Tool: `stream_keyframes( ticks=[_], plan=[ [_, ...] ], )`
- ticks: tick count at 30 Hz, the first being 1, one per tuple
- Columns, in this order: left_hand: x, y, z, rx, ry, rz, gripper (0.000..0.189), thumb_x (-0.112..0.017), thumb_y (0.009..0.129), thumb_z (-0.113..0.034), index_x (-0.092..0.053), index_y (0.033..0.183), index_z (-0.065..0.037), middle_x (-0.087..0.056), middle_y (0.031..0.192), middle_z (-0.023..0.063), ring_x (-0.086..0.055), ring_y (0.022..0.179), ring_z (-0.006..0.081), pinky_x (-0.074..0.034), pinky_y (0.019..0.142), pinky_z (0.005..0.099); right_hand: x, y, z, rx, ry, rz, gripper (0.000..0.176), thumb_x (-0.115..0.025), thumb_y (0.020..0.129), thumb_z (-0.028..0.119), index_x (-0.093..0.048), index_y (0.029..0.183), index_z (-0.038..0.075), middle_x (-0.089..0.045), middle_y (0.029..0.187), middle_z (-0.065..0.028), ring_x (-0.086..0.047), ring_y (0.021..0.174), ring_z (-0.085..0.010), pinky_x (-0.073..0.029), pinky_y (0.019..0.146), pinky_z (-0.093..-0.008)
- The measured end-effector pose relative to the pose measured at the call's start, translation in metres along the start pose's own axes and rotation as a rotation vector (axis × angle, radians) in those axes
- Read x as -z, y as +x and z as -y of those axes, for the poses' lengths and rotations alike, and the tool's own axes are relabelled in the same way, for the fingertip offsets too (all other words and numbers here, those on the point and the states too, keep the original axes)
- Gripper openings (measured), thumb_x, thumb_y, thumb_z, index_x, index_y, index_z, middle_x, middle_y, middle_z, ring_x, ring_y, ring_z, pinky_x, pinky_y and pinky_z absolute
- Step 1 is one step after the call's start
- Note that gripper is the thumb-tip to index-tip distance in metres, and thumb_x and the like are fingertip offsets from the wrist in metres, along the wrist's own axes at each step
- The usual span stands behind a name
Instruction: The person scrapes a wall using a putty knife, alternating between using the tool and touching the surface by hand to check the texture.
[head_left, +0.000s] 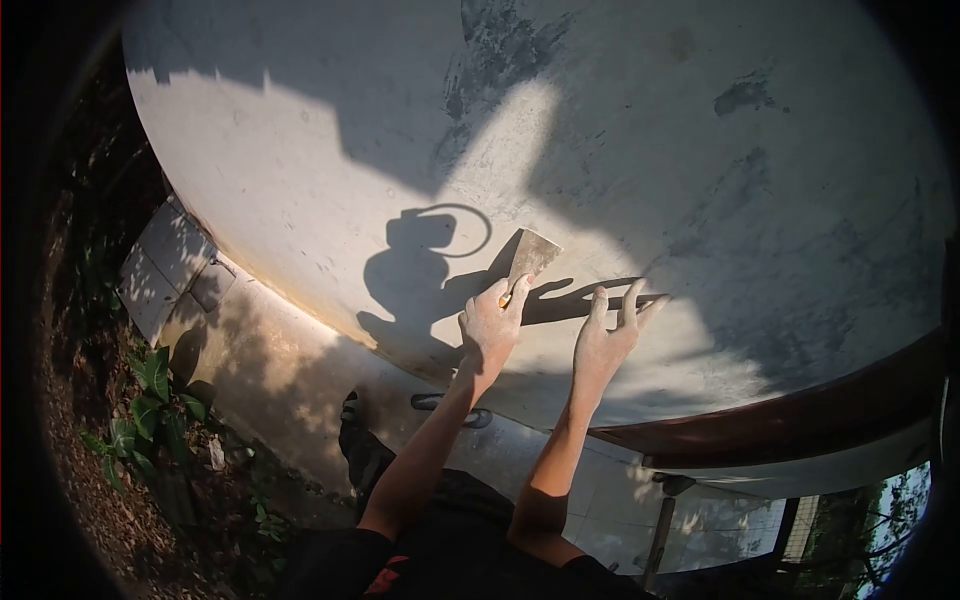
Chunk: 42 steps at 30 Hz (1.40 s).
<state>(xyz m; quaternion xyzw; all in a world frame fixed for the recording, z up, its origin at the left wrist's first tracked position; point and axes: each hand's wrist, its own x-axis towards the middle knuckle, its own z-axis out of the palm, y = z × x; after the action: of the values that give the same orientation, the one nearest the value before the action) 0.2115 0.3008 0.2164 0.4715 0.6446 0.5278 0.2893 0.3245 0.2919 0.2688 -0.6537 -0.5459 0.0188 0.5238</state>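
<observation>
My left hand is closed around the handle of a putty knife, whose broad, dusty metal blade points up toward the wall. A bit of orange handle shows between the fingers. To its right, my right hand is open with nothing in it, its fingers spread and the fingertips close to the wall surface. Pale dust coats both hands. The large white wall fills the view ahead, with grey rough patches and a sunlit area. Dark shadows of my head and hands fall across it.
A paved ledge runs along the wall's foot, with my shod foot on it. Green leafy plants grow at the lower left beside soil and dry leaves. A reddish-brown band borders the wall at the lower right, near a post.
</observation>
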Motion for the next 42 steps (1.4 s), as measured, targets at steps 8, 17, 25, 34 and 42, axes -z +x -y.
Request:
stream_keyframes(
  ticks=[8, 17, 25, 34, 42],
  plan=[
    [0.013, 0.008, -0.034, -0.084, 0.04, -0.021, 0.05, -0.054, 0.095, -0.049, -0.058, 0.075, -0.004, -0.059, 0.063, 0.0187, -0.058, 0.07, 0.0449, -0.042, 0.066, 0.0503, -0.002, 0.0, 0.006, -0.026, -0.003, -0.012, 0.059, -0.064, 0.092, 0.023, -0.044, 0.142, -0.001, -0.008, 0.157, -0.0301, -0.01, 0.147, -0.0413, -0.019, 0.118, -0.0473],
    [0.016, 0.007, -0.031, 0.004, -0.005, 0.055, 0.051, -0.053, 0.095, -0.051, -0.059, 0.075, -0.004, -0.061, 0.067, 0.0203, -0.06, 0.075, 0.0453, -0.043, 0.067, 0.0517, -0.005, 0.002, 0.011, -0.035, -0.045, -0.043, 0.059, -0.065, 0.093, 0.028, -0.047, 0.138, -0.004, -0.012, 0.156, -0.0313, -0.016, 0.147, -0.0398, -0.021, 0.117, -0.0452],
    [0.009, 0.004, 0.004, -0.015, -0.007, 0.04, 0.05, -0.055, 0.095, -0.049, -0.058, 0.074, -0.003, -0.06, 0.065, 0.0203, -0.059, 0.071, 0.0454, -0.043, 0.062, 0.05, -0.005, 0.005, 0.012, -0.048, -0.054, -0.032, 0.061, -0.065, 0.092, 0.029, -0.046, 0.137, -0.008, -0.011, 0.155, -0.0336, -0.015, 0.147, -0.04, -0.021, 0.117, -0.0444],
    [0.014, 0.011, -0.024, -0.001, 0.017, 0.043, 0.054, -0.055, 0.094, -0.051, -0.054, 0.071, -0.003, -0.058, 0.062, 0.0196, -0.057, 0.068, 0.0456, -0.042, 0.062, 0.0514, -0.003, 0.005, 0.01, -0.051, -0.047, -0.02, 0.063, -0.066, 0.092, 0.03, -0.045, 0.139, -0.006, -0.012, 0.156, -0.0318, -0.017, 0.146, -0.0395, -0.021, 0.117, -0.0432],
    [0.016, 0.01, -0.04, -0.06, 0.0, 0.034, 0.053, -0.054, 0.095, -0.049, -0.055, 0.072, -0.001, -0.058, 0.064, 0.0218, -0.058, 0.068, 0.0456, -0.042, 0.062, 0.0512, -0.001, 0.002, 0.011, -0.056, -0.035, -0.005, 0.061, -0.064, 0.092, 0.028, -0.045, 0.139, -0.006, -0.011, 0.156, -0.0327, -0.015, 0.146, -0.0412, -0.019, 0.118, -0.0445]
  ],
)
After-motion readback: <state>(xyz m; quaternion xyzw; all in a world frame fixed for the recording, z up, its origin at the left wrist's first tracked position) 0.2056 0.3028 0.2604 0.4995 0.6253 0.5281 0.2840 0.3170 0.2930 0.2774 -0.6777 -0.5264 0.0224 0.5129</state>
